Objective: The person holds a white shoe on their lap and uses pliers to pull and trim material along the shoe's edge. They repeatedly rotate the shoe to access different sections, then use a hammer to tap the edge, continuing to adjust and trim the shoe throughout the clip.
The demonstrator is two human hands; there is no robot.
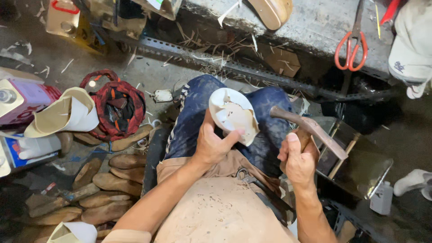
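**Shoe on the lap, hammer raised beside it**

The left hand (211, 144) is closed around a pale shoe (234, 114), thumb laid across its near edge, holding it upside down on the knees so the light sole faces up. The right hand (299, 159) is wrapped tight around the wooden handle of a hammer (310, 128); the dark metal head pokes out to the left of the fist, close to the shoe but apart from it. Both hands rest over the blue trousers (193, 112) and a dusty tan apron (216, 207).

Left of the left arm, on the floor, lies a heap of brown wooden shoe forms (108, 184), stacked loosely one on another. Past them stands a red and black woven bag (114, 105), its mouth open, and just beside it a cream shoe upper (65, 112), curled up. Further left sit cans and boxes, partly cut off by the edge of the view.

Right of the right hand a dark metal stand (360, 157) tilts on the floor, with a small white bottle (382, 198) near its foot.

Beyond both hands runs a grey bench (315, 22), wood shavings scattered under it. On it lie orange-handled scissors (353, 45) and, further left, another wooden shoe form (272, 11).
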